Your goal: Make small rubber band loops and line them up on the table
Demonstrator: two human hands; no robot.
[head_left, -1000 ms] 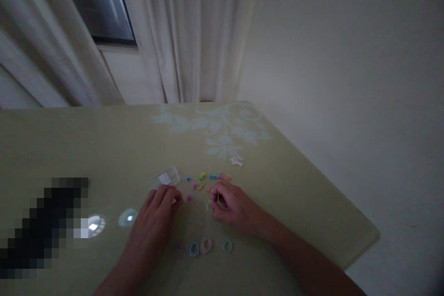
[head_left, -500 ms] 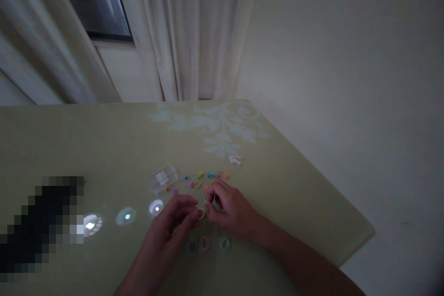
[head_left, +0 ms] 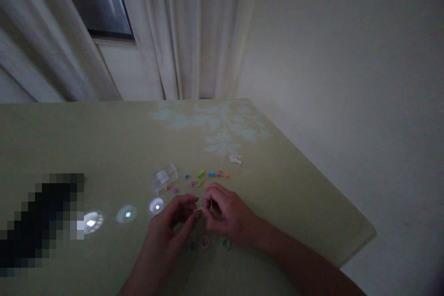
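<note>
Thin pale yellow elastic bands show between my fingertips, just above the table. My left hand pinches them between thumb and forefinger. My right hand is closed at their other side, its fingertips almost meeting the left ones. How the bands loop around the fingers is too small to tell. Beyond my hands lie small coloured beads and a few loose yellow bands. Nearer to me, below my hands, are a dark bluish ring-shaped band, a pinkish one and green ones.
A clear plastic box with a white label lies left of the beads. Farther back sits a small white piece. The pale green table has a corner at the right, beside a wall. Curtains hang behind it. A blurred dark shape covers the left.
My right hand has moved slightly left, closing the gap to my left hand. The round loop at my left fingertips now appears drawn into thin strands between both hands.
</note>
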